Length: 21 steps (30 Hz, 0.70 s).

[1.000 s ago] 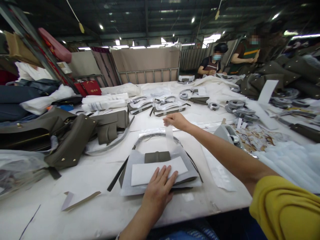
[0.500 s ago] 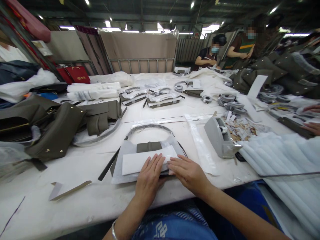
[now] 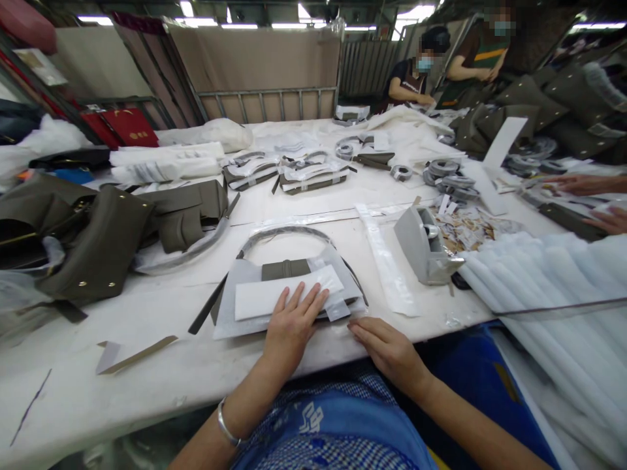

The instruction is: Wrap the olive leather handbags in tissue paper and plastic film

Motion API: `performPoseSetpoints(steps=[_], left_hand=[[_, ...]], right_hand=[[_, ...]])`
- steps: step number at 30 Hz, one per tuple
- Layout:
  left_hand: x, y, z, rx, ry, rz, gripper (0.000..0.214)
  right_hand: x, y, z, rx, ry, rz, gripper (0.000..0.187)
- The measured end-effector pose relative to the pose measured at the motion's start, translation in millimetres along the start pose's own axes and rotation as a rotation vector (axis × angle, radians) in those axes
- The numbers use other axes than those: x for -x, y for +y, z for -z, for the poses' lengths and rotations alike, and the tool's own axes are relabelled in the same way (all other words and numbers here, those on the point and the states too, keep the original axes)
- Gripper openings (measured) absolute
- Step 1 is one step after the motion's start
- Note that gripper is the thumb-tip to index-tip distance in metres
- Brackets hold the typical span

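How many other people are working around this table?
3: one person in a dark top at the far end, another in a green top beside them, and a pair of hands at the right edge. Others may be hidden.

Nothing is legible: the gold mark on the red box (image 3: pixel 128 125) is too small.

Olive leather bags (image 3: pixel 93 251) lay heaped on the left of the white desk (image 3: pixel 171 385), with a cardboard strip (image 3: pixel 134 356) near its front edge. A grey tape dispenser (image 3: pixel 416 245) stood beside a clear plastic strip (image 3: pixel 386 267), and white foam sheets (image 3: pixel 548 294) were stacked at the right. Coiled straps (image 3: pixel 448 176) and wrapped bag parts (image 3: pixel 311 176) lay farther back. Two masked people (image 3: pixel 411 81) worked at the far end.
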<state>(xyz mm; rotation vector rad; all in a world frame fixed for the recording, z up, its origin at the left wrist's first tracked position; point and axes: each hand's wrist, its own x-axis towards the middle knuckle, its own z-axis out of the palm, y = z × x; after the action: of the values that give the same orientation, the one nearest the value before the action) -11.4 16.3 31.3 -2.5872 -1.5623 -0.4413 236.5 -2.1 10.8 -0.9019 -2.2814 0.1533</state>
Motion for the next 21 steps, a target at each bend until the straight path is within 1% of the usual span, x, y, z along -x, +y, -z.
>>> performPoseSetpoints(steps=[2,4,8,12,15,19,21], left_hand=[[0,0,1.1,0.010,-0.002,0.002,0.073],[0,-1,1.5,0.014,-0.002,0.000,0.074],[0,-1,1.6,0.003,-0.001,-0.009,0.076],[1,0,2.0,-0.010,0.000,-0.007,0.074],[0,0,2.4,-0.023,-0.007,-0.009,0.075],[0,1,3.7,-0.030,-0.022,-0.001,0.075],[1,1,4.0,-0.023,-0.023,-0.002,0.074]], right_hand=[[4,2,-8,0.045,-0.034,-0.057,0.037],[0,5,-16,0.079,-0.078,-0.050,0.033],[-15,10,-22,0.131,-0.162,0.053,0.025],[-20,10,-19,0.235,-0.150,0.137,0.024],[-12,0,-15,0.255,-0.171,0.162,0.025],[5,-16,-12,0.217,-0.200,0.131,0.026],[9,-21,-9,0.203,-0.202,0.124,0.025]])
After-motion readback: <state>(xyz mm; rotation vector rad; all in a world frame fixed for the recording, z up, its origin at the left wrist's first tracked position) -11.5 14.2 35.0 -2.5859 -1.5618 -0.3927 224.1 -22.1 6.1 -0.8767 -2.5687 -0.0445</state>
